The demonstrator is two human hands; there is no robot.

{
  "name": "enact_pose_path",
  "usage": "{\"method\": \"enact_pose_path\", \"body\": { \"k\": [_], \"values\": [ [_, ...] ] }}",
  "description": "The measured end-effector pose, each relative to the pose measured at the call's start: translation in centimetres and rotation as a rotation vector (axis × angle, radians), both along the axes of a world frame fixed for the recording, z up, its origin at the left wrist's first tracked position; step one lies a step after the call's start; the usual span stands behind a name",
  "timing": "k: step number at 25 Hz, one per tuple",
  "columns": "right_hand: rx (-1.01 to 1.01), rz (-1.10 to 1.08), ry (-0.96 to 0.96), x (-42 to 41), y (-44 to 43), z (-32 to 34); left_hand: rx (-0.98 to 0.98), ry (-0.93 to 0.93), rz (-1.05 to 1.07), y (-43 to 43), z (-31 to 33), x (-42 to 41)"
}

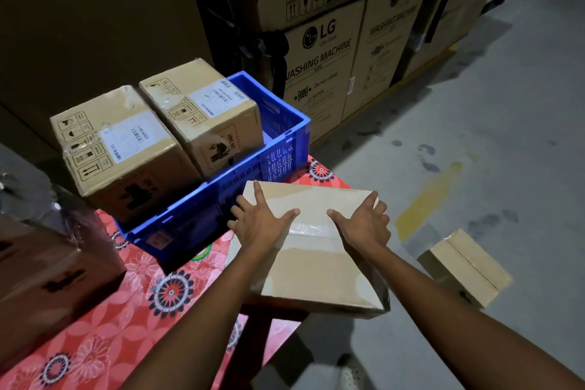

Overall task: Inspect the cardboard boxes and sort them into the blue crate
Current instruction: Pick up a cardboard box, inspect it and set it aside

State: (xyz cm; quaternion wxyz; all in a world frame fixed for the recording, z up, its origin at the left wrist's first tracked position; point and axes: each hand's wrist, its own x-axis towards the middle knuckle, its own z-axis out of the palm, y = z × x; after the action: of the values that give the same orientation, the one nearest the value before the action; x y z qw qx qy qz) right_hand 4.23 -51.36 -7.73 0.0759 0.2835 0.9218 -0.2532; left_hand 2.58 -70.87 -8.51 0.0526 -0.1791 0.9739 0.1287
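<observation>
- Brown cardboard box (pixel 316 269) lies under both palms at the near corner of the table, on the flowered cloth (pixel 126 310). The end nearest the wrists hangs out past the table's edge.
- Neither hand grips it. The left hand (pixel 259 222) and the right hand (pixel 365 225) lie spread flat on the lid, with the thumbs pointing at each other across the tape seam (pixel 313 226). The outer fingers reach the lid's side edges.
- Just beyond the left hand's fingertips stands the blue crate (pixel 278 161). I cannot tell whether it touches the box or only comes very close.
- Two labelled boxes (pixel 202 111) fill the crate's far-left part, and the end straight ahead of the left hand looks free.
- Off to the right of the right hand, down on the floor, sits a small box (pixel 465 266), well apart from both hands.
- To my eye this is the inspecting step: the palms press the lid, the seam is being checked, and nothing is lifted yet.
- Next, I'd judge, the hands need to move from the top to the two sides and take a proper hold. They would then raise the box over the crate's near wall and set it in the free end, which may be a tight fit.
- The overhang is a risk: pressing down near the wrists could tip the box off the table.
</observation>
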Motion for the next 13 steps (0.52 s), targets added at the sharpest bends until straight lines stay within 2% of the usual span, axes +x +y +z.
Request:
{"method": "enact_pose_path", "body": {
  "k": [8, 13],
  "values": [
    [-0.025, 0.053, 0.080, 0.3, 0.8, 0.0, -0.004, 0.017, -0.005, 0.5, -0.1, 0.5],
    [-0.286, -0.051, 0.159, 2.9, 2.1, 0.5, 0.165, 0.121, -0.036, -0.2, 0.8, 2.2]
  ]
}}
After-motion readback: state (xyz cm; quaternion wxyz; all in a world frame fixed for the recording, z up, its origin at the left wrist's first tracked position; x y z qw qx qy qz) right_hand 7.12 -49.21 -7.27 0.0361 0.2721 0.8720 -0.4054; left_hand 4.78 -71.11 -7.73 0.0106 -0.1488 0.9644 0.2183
